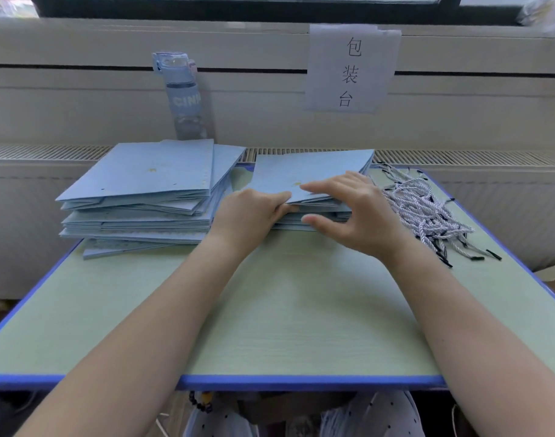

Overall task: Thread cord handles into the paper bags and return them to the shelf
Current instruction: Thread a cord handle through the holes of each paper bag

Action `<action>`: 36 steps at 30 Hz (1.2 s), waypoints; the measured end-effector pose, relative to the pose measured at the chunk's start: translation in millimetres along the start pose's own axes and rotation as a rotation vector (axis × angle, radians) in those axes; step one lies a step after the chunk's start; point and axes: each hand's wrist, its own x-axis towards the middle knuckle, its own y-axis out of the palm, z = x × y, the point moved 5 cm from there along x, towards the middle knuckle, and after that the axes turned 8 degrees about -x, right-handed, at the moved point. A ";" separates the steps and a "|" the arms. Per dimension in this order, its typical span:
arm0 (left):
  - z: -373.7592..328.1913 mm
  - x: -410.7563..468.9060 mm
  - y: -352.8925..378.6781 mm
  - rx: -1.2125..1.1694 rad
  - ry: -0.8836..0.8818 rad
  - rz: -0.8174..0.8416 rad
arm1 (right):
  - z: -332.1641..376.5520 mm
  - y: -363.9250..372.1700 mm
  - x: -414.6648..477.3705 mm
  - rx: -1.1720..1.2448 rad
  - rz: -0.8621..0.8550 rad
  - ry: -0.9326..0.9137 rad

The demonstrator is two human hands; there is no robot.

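Between hands: blue paper bag [314, 171], light, creasable; left hand [254, 212] pinches near corner, right hand [361, 209] spread, resting atop.

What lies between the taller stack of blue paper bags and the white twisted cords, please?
In the head view, a lower stack of flat blue paper bags, with left hand and right hand on it.
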 end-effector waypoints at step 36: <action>40.5 -6.4 12.9 -0.206 -0.307 0.159 | -127.2 -10.5 -45.4 -0.272 0.322 0.935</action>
